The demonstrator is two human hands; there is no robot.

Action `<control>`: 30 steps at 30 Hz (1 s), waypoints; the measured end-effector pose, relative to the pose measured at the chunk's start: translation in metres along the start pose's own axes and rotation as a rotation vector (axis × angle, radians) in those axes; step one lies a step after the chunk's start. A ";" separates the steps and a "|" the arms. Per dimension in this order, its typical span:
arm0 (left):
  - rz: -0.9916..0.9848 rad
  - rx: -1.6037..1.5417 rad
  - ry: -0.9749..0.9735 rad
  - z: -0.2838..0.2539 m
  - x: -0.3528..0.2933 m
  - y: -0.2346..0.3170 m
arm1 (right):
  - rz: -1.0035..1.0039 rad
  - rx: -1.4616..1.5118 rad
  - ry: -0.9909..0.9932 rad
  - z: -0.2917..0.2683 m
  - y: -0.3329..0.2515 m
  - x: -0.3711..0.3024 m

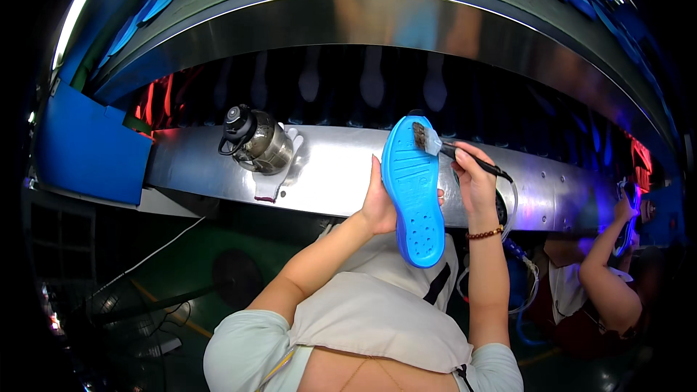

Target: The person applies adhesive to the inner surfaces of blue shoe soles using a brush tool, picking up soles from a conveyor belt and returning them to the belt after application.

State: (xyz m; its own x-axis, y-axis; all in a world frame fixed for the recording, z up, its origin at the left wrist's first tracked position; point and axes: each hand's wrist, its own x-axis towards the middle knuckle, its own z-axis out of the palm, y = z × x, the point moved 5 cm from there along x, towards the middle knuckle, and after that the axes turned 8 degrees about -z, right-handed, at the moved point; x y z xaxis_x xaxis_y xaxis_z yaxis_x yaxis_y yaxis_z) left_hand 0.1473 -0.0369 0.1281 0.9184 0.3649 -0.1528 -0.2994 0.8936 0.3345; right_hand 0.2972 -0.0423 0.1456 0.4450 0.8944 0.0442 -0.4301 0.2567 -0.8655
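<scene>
Metal ledge point(335, 163), brush point(433, 143) perhaps against sole point(414, 199)

And there's a lane mid-frame, bare metal ledge point(337, 167) between the bottle point(263, 147) at centre-left and the blue sole point(414, 196)! Bottle and white glove point(270, 186) block the left; right of centre, brush point(428, 139), right hand point(475, 178) and thin tube point(515, 207) crowd it, steel panel point(363, 18) walling off the top.
</scene>
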 end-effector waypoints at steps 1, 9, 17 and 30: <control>-0.009 0.002 -0.003 -0.003 0.004 -0.003 | -0.009 -0.017 0.013 -0.003 0.000 0.005; 0.280 0.146 0.409 -0.021 0.006 0.004 | -0.602 -0.821 -0.355 0.071 -0.025 -0.041; 0.071 0.129 0.275 -0.011 -0.017 0.021 | -0.096 -0.628 -0.629 0.046 -0.051 -0.073; 0.098 0.129 0.196 0.028 -0.011 0.009 | -0.126 -0.395 -0.440 0.056 -0.078 -0.044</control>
State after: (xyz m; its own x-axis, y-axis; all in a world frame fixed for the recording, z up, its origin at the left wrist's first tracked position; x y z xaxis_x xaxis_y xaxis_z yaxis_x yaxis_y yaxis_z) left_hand 0.1421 -0.0400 0.1583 0.8150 0.5032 -0.2873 -0.3374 0.8152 0.4708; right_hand 0.2672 -0.0816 0.2393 0.0705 0.9552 0.2876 -0.0336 0.2904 -0.9563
